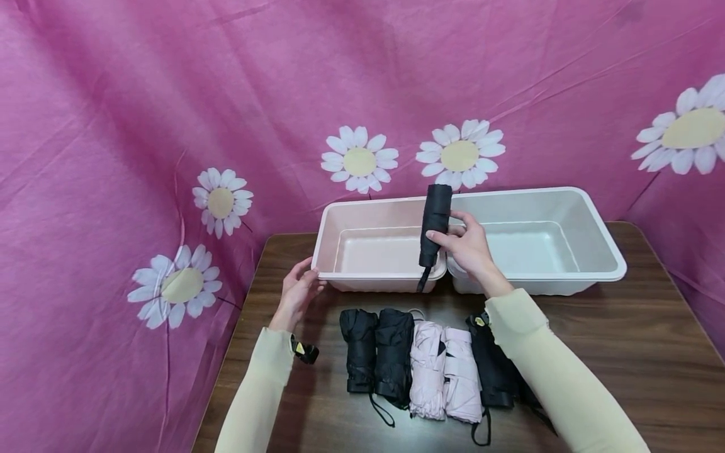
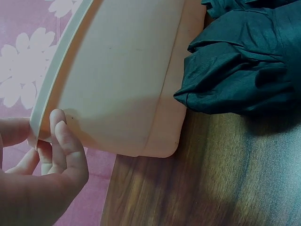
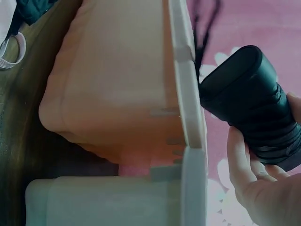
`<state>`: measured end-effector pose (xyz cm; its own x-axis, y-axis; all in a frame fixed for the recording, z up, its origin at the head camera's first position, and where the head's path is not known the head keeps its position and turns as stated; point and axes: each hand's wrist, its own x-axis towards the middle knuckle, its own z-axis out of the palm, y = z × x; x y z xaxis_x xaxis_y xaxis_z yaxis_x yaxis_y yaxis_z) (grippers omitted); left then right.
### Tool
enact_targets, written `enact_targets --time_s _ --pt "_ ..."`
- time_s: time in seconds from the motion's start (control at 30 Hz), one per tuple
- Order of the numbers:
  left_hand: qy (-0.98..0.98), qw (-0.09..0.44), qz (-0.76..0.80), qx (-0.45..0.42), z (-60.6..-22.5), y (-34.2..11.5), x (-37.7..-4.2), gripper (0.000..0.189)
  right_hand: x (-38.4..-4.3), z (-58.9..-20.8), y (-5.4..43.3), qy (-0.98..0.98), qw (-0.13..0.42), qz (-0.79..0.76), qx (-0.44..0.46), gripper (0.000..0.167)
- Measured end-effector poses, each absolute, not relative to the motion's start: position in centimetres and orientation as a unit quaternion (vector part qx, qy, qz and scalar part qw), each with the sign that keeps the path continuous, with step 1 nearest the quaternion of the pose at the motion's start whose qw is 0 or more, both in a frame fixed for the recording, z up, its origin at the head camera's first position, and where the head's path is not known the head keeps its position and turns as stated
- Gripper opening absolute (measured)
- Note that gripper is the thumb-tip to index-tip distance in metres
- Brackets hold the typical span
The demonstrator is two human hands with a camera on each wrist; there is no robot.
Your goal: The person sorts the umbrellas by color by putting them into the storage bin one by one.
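My right hand (image 1: 471, 250) holds a folded black umbrella (image 1: 435, 220) by its side, over the right end of the pale pink bin (image 1: 376, 275). The umbrella stands nearly upright, its wrist strap hanging down at the bin's near rim. In the right wrist view the fingers wrap the umbrella (image 3: 249, 106) above the rim level. At the bin's near left corner, my left hand (image 1: 297, 290) pinches the rim, thumb on one side and fingers on the other, as the left wrist view shows at the bin's wall (image 2: 117, 70).
A pale grey bin (image 1: 538, 276) stands right beside the pink one. In front lies a row of folded umbrellas: black ones (image 1: 360, 352) at the left, two pink ones (image 1: 427, 371) in the middle, black (image 1: 491, 371) at the right, partly under my right sleeve. A flowered pink cloth (image 1: 283, 113) hangs behind.
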<state>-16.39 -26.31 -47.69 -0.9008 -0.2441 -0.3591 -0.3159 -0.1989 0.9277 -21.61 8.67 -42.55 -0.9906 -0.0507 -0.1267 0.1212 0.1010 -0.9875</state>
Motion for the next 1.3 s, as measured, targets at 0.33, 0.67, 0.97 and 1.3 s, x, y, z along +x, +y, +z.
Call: enact_targets --time_s 0.33,0.67,0.97,1.3 --pt "0.634 0.029 0.741 -0.22 -47.6 -26.1 -16.5 0.047 -21.4 -43.0 8.1 0.811 0.046 -0.582 0.018 0.079" --pt "0.636 0.029 0.74 -0.22 -47.6 -26.0 -16.3 0.047 -21.0 -43.1 8.7 0.862 0.018 -0.507 0.025 0.07" --pt "0.639 0.031 0.739 -0.213 -47.9 -26.2 -16.3 0.048 -20.0 -42.1 10.7 0.872 -0.012 -0.489 -0.004 0.064" --pt "0.642 0.033 0.733 -0.221 -47.7 -26.4 -16.3 0.047 -18.5 -39.7 14.5 0.88 -0.059 -0.471 -0.014 0.06"
